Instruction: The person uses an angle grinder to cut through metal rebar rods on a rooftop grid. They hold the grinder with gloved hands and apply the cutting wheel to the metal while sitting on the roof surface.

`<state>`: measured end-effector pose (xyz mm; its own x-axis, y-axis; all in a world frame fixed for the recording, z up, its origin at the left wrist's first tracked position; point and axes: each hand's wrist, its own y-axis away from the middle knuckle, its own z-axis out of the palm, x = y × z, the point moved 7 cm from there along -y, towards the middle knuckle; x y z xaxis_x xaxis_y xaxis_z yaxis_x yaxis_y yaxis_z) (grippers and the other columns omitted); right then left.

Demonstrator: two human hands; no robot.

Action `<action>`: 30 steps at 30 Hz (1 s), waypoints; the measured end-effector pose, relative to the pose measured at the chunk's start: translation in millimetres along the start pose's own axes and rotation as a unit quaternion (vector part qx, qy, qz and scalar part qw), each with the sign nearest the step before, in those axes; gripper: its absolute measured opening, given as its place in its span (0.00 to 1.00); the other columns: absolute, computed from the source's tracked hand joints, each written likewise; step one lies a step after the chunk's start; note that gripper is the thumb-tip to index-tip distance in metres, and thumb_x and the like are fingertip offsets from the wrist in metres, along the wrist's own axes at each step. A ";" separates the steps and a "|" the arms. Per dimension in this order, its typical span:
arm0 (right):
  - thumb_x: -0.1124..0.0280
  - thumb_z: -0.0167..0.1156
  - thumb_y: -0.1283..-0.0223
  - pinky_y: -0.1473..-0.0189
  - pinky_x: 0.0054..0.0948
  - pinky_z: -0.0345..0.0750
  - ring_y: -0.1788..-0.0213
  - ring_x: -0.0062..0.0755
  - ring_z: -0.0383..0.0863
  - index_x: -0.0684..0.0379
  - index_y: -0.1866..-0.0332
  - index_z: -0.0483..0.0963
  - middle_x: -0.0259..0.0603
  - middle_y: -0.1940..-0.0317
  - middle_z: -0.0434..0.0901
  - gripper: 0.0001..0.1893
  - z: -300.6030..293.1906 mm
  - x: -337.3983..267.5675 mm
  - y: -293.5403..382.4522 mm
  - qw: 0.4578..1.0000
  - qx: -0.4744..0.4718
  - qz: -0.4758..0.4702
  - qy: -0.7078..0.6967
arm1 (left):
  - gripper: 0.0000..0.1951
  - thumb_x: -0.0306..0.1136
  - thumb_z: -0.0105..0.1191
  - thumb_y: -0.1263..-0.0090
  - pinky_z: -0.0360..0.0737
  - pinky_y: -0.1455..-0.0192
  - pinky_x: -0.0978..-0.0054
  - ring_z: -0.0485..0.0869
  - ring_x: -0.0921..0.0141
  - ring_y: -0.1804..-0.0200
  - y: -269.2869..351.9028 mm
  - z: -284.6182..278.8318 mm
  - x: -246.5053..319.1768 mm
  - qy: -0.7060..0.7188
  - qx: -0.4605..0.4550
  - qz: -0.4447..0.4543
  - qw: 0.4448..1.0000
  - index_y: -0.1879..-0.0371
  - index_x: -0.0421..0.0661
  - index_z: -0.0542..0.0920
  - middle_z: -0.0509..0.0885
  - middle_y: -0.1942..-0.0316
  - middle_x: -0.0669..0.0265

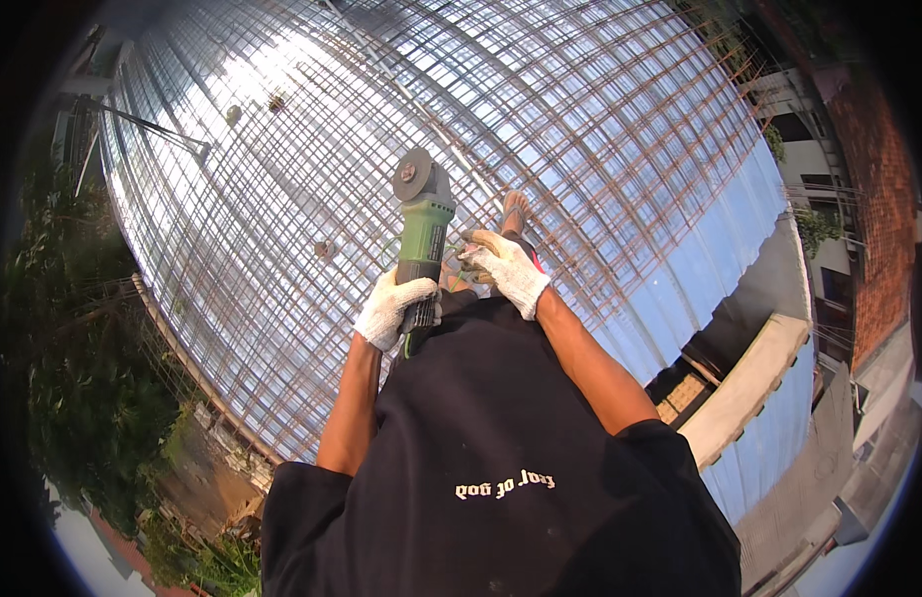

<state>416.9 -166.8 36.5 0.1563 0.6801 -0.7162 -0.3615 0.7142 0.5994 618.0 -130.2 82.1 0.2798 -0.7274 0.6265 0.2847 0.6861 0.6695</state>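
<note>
My left hand point(396, 307), in a white knit glove, is wrapped around the dark rear body of a green angle grinder point(424, 235). The tool points away from my body, and its cutting disc point(413, 174) faces up at the far end. Just right of the grinder is my gloved right hand point(507, 269), its fingers curled. Something pinkish shows at those fingertips, too small to tell what. A thin green cord point(407, 345) hangs below the grinder's rear end. Under both hands spreads a grid of rusty steel reinforcing bars point(603, 157).
Shiny corrugated metal decking point(700, 276) lies beneath the bars. One sandalled foot point(515, 209) stands on the grid. At right, an opening point(718, 336) gapes in the deck beside a concrete beam point(752, 388). A raised edge point(200, 377) runs along the left, with trees point(73, 313) beyond.
</note>
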 end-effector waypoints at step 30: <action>0.59 0.66 0.30 0.66 0.48 0.87 0.72 0.45 0.86 0.55 0.55 0.79 0.45 0.70 0.84 0.11 -144.0 -175.8 -165.8 0.894 0.095 0.158 -0.408 | 0.32 0.32 0.73 0.30 0.82 0.34 0.68 0.88 0.71 0.41 -181.2 164.7 158.5 -0.339 0.088 0.032 0.936 0.29 0.34 0.78 0.90 0.42 0.57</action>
<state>316.9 -428.5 11.6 0.7207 0.6917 -0.0464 -0.3560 0.4268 0.8313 459.8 -371.3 125.9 -0.3725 -0.5640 0.7370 0.1160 0.7596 0.6400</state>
